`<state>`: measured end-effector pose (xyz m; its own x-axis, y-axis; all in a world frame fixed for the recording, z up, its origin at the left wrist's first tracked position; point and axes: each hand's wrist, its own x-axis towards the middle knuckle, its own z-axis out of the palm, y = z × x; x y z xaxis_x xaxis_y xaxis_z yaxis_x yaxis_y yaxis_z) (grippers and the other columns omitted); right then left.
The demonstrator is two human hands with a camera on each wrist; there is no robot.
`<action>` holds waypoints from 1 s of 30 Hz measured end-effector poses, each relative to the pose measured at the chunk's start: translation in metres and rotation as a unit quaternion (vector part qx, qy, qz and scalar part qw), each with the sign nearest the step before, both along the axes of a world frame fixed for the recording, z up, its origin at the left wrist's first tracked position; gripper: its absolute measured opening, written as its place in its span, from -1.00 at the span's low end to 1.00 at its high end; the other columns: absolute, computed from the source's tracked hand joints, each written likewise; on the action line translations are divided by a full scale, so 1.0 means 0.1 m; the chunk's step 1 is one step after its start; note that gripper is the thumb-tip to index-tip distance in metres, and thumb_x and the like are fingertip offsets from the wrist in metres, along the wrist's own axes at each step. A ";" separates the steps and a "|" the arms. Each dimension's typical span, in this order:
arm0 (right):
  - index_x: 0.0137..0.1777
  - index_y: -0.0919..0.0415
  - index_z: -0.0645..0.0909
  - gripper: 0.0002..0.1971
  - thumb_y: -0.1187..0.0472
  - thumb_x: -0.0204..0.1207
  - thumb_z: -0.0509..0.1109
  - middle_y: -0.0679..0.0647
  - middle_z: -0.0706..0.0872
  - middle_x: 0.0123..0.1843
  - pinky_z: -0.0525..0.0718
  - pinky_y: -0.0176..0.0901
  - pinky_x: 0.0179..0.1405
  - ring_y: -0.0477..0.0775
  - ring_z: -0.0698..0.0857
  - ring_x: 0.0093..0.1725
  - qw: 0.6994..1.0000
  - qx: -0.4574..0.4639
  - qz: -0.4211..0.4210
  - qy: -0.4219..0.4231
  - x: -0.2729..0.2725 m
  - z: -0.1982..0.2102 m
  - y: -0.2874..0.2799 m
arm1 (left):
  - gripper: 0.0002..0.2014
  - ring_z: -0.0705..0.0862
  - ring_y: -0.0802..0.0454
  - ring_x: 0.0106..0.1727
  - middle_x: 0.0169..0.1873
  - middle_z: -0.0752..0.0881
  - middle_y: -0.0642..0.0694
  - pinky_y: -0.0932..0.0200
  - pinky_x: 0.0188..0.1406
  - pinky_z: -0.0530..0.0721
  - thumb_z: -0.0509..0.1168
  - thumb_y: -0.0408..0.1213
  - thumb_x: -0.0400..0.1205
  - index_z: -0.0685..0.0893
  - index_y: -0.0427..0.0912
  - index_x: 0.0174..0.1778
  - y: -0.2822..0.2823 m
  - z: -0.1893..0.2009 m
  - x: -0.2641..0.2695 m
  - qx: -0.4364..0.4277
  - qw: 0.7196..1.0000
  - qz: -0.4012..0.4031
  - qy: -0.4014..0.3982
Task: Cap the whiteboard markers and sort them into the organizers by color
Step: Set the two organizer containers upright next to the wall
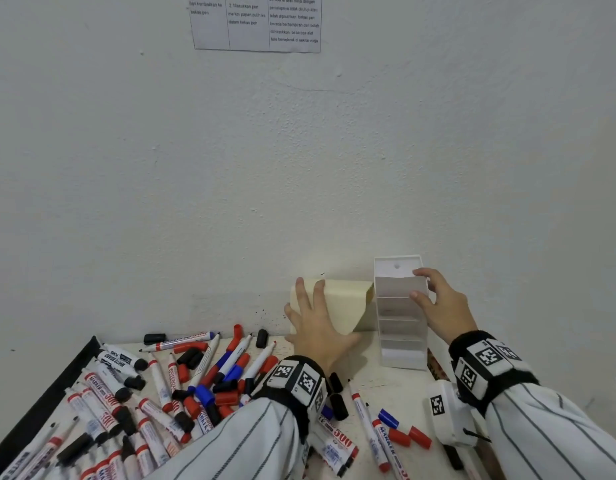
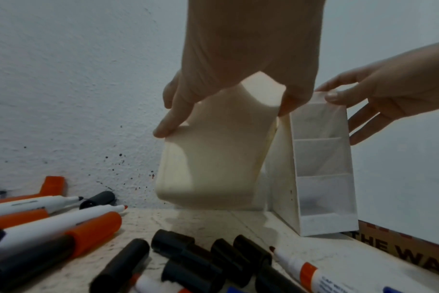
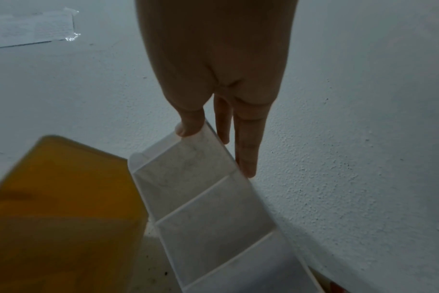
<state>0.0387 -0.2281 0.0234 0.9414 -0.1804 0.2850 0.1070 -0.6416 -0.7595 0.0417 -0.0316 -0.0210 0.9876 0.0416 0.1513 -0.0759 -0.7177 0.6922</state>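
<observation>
My left hand (image 1: 317, 323) grips a cream organizer (image 1: 344, 303) by the wall, thumb on one side and fingers on the other. In the left wrist view the cream organizer (image 2: 208, 158) is tilted, its base off the table. My right hand (image 1: 438, 303) pinches the top of a white tiered organizer (image 1: 400, 323), which stands right of the cream one. The thumb sits on the front edge of the white organizer (image 3: 213, 208) and the fingers lie along its side. Uncapped red, black and blue markers (image 1: 143, 393) lie heaped at the left among loose caps.
A black tray edge (image 1: 40, 403) borders the marker heap. Black caps (image 1: 337, 396), a blue cap (image 1: 387, 418) and red caps (image 1: 413, 436) lie near my wrists. Printed cardboard (image 2: 401, 245) lies right of the white organizer. The wall stands close behind, with a paper sheet (image 1: 254, 22) on it.
</observation>
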 end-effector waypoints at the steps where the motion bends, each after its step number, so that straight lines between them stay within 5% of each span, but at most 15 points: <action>1: 0.35 0.13 0.47 -0.66 0.26 0.59 0.30 0.30 0.58 0.30 0.42 -0.24 0.06 0.17 0.55 0.27 1.000 -0.004 -0.005 -0.005 0.00 0.00 0.00 | 0.04 -0.05 -0.37 0.56 0.59 -0.23 0.06 -0.52 0.32 0.35 0.47 0.09 0.29 -0.02 0.09 0.59 0.02 0.02 -0.02 -0.009 1.000 -0.006 -0.016; 7: 0.36 0.10 0.47 -0.61 0.23 0.55 0.37 0.27 0.59 0.28 0.53 -0.12 0.19 0.23 0.58 0.29 1.000 0.013 -0.016 -0.020 -0.03 -0.04 -0.09 | -0.02 0.16 -0.22 0.52 0.58 -0.04 0.01 -0.21 0.42 0.33 0.30 0.00 0.21 0.03 0.04 0.57 0.03 0.09 0.00 -0.166 0.985 -0.028 -0.029; 11: 0.28 0.06 0.49 -0.54 0.33 0.41 0.50 0.07 0.60 0.11 0.66 -0.09 -0.04 0.13 0.69 -0.13 1.000 -0.003 0.008 -0.008 -0.03 -0.05 -0.16 | -0.04 0.24 -0.14 0.50 0.54 0.08 -0.06 -0.20 0.50 0.32 0.32 -0.13 0.22 0.04 -0.02 0.56 -0.03 0.07 0.03 -0.289 0.957 -0.023 -0.011; 16: 0.32 0.17 0.49 -0.61 0.34 0.50 0.40 0.27 0.66 -0.03 0.74 0.20 -0.10 0.28 0.68 -0.13 0.998 0.019 -0.035 -0.041 0.00 -0.10 -0.22 | -0.34 0.24 -0.02 0.57 0.57 0.22 -0.04 -0.12 0.55 0.30 0.23 -0.33 0.59 0.13 -0.06 0.60 -0.10 -0.06 0.05 -0.311 0.949 -0.051 0.002; 19: 0.34 0.19 0.47 -0.62 0.34 0.53 0.36 0.25 0.62 -0.14 0.74 0.15 -0.14 0.26 0.66 -0.18 0.999 0.012 -0.030 -0.038 -0.01 -0.12 -0.26 | -0.68 0.56 0.08 0.29 0.17 0.61 0.08 0.31 0.17 0.56 0.01 -0.35 0.72 0.45 -0.01 0.36 -0.14 -0.05 0.08 -0.298 0.952 -0.063 -0.015; 21: 0.33 0.19 0.47 -0.62 0.36 0.52 0.36 0.19 0.60 -0.16 0.74 0.14 -0.14 0.26 0.67 -0.19 0.999 0.014 -0.027 -0.035 -0.01 -0.12 -0.28 | -0.69 0.62 0.16 0.08 -0.02 0.61 0.11 0.44 -0.08 0.50 -0.05 -0.40 0.73 0.45 -0.06 0.30 -0.18 -0.05 0.12 -0.293 0.955 -0.045 -0.023; 25: 0.33 0.17 0.45 -0.62 0.37 0.53 0.34 0.17 0.60 -0.18 0.73 0.18 -0.13 0.26 0.66 -0.20 0.999 0.006 -0.027 -0.022 0.03 -0.14 -0.31 | -0.58 0.46 0.21 0.06 0.30 0.41 -0.13 0.26 0.36 0.41 -0.05 -0.44 0.70 0.36 -0.15 0.49 -0.21 -0.14 0.28 -0.264 0.964 -0.025 -0.025; 30: 0.37 0.14 0.43 -0.61 0.39 0.56 0.27 0.35 0.68 -0.10 0.64 -0.05 -0.25 0.33 0.64 -0.24 0.999 -0.029 -0.017 -0.017 0.08 -0.17 -0.32 | -0.52 0.38 0.10 0.12 0.29 0.31 -0.20 0.13 0.42 0.34 -0.07 -0.40 0.72 0.20 -0.09 0.59 -0.27 -0.23 0.39 -0.279 0.960 -0.001 0.010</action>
